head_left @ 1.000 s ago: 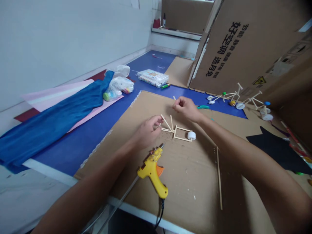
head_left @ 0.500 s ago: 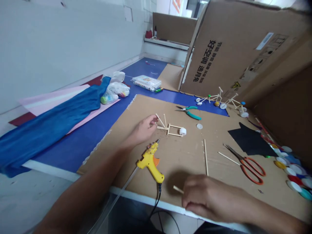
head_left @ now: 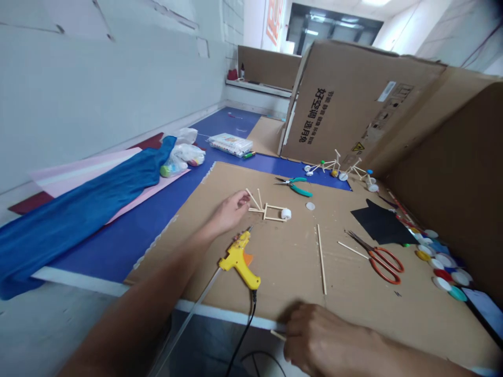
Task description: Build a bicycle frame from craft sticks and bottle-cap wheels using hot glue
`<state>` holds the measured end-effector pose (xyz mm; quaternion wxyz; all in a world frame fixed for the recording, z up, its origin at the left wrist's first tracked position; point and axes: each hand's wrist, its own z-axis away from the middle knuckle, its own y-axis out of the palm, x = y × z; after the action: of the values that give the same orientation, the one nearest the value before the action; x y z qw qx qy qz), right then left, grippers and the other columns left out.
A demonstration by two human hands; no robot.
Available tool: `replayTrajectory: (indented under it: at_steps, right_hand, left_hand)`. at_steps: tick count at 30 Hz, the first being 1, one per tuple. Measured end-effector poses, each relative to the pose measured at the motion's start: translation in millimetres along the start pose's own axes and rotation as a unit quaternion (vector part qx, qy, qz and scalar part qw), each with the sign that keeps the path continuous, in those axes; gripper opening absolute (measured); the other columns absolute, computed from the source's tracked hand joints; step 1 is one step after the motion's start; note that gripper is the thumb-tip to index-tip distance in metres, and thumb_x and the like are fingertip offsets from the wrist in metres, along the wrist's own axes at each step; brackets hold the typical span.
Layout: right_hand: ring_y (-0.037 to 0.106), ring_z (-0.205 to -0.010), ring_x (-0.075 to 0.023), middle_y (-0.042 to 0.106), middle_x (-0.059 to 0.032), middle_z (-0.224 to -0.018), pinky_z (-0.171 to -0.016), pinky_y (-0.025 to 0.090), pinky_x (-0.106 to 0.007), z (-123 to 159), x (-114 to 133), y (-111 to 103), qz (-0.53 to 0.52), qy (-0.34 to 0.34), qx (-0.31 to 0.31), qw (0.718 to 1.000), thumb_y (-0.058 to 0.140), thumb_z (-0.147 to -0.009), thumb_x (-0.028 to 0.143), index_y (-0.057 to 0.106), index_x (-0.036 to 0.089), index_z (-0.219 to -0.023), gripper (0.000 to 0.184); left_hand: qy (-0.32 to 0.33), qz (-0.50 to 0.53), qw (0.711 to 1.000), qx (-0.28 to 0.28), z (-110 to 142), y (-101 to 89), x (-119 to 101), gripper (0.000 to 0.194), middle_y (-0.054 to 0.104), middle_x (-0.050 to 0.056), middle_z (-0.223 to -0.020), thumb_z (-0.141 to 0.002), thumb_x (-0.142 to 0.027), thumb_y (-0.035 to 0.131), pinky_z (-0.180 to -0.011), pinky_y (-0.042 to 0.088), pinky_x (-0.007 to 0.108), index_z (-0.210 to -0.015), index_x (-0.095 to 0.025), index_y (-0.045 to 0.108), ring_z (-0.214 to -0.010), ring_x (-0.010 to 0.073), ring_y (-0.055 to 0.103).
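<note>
My left hand (head_left: pixel 232 210) pinches the left end of a small frame of wooden sticks (head_left: pixel 265 210), which lies on the cardboard. Two of its sticks slant upward beside my fingertips, and a white wheel (head_left: pixel 286 213) sits at its right end. At the table's front edge, my right hand (head_left: pixel 314 335) is closed around a short wooden stick (head_left: pixel 277 334), whose end pokes out to the left. Between my hands lies a yellow glue gun (head_left: pixel 240 262), its nozzle toward the frame and a clear glue stick (head_left: pixel 200 298) sticking out of its back.
Teal pliers (head_left: pixel 301 187), a clear disc (head_left: pixel 310 206), a long stick (head_left: pixel 321 259) and orange-handled scissors (head_left: pixel 385 264) lie on the cardboard sheet (head_left: pixel 283 272). Bottle caps (head_left: pixel 442 283) and black paper (head_left: pixel 381 222) are at right. Stick models (head_left: pixel 334 165) stand before a large box (head_left: pixel 338 115).
My right hand has moved with its short stick from beyond the frame to the table's front edge. My left hand stays at the frame. The view has shifted, showing scissors and caps.
</note>
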<state>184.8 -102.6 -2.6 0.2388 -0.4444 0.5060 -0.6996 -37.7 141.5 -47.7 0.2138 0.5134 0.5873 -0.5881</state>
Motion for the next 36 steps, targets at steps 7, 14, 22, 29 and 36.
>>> replayTrajectory:
  at_steps: [7,14,22,29,36]
  right_hand:
    - [0.069,-0.086,-0.0179,0.077,-0.0071,-0.092,-0.086,0.052,-0.030,2.2,2.5,-25.2,-0.039,-0.013,-0.012,0.999,0.052,-0.096,0.014,0.068,0.014,-0.112,0.023]
    - [0.067,-0.077,-0.0144,0.076,-0.0057,-0.096,-0.070,0.048,-0.025,-4.3,-5.0,-70.6,-0.115,0.099,-0.141,0.978,0.045,-0.107,0.031,0.060,0.019,-0.122,0.025]
    - [0.059,-0.061,-0.0103,0.073,0.0005,-0.078,-0.062,0.040,-0.021,-15.0,-57.7,-46.3,-0.185,0.150,-0.237,0.942,0.059,-0.100,0.032,0.064,0.019,-0.099,0.014]
    - [0.058,-0.066,-0.0136,0.068,0.0005,-0.077,-0.064,0.036,-0.023,-10.1,-66.4,-22.9,-0.125,0.190,-0.225,0.948,0.058,-0.101,0.039,0.067,0.021,-0.105,0.020]
    - [0.059,-0.070,-0.0153,0.068,-0.0002,-0.081,-0.068,0.038,-0.024,-10.1,-76.5,-17.9,-0.129,0.216,-0.266,0.931,0.052,-0.103,0.036,0.063,0.021,-0.111,0.020]
  left_hand:
    - [-0.018,-0.002,1.000,0.004,-2.9,-0.9,6.1,0.036,0.071,0.008,-0.112,-0.080,-0.043,0.054,-0.092,0.053,0.037,-0.108,-0.020,0.060,-0.102,0.0243,0.067]
    - [-0.043,0.008,0.999,0.006,-1.4,-2.2,-6.0,0.045,0.071,0.011,-0.112,-0.072,-0.052,0.055,-0.099,0.051,0.041,-0.103,-0.019,0.059,-0.106,0.0273,0.066]
    - [-0.068,-0.006,0.998,0.001,0.6,-1.3,-14.2,0.047,0.071,0.011,-0.111,-0.068,-0.054,0.058,-0.099,0.052,0.041,-0.099,-0.019,0.060,-0.107,0.0280,0.066]
    - [-0.089,-0.016,0.996,-0.010,4.6,0.5,-26.0,0.038,0.072,0.006,-0.104,-0.070,-0.046,0.062,-0.097,0.052,0.043,-0.098,-0.022,0.061,-0.103,0.0278,0.065]
    - [-0.099,-0.027,0.995,-0.011,8.3,2.2,-35.1,0.028,0.071,-0.001,-0.098,-0.073,-0.040,0.061,-0.093,0.052,0.041,-0.096,-0.025,0.060,-0.101,0.0282,0.064]
